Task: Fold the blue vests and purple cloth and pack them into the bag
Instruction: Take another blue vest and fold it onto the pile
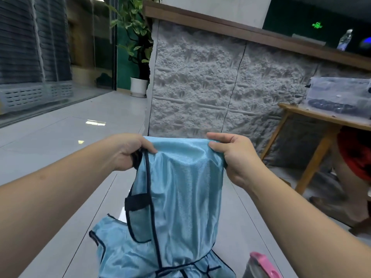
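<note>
A light blue vest [180, 187] with dark trim hangs in the air in front of me, folded over at the top. My left hand [128, 151] pinches its upper left corner by the dark edging. My right hand [234, 155] grips the upper right corner. Below it, a second blue vest [116, 251] lies spread on the grey tiled floor. At the bottom right, a grey bag with a pink edge [261, 265] is partly in view. No purple cloth shows.
A rough grey stone-faced counter [210, 87] stands just ahead. A wooden table [321, 121] with a clear plastic box [339, 97] is at the right, with a person's leg [349, 177] under it. A potted plant [138, 57] is at the back left.
</note>
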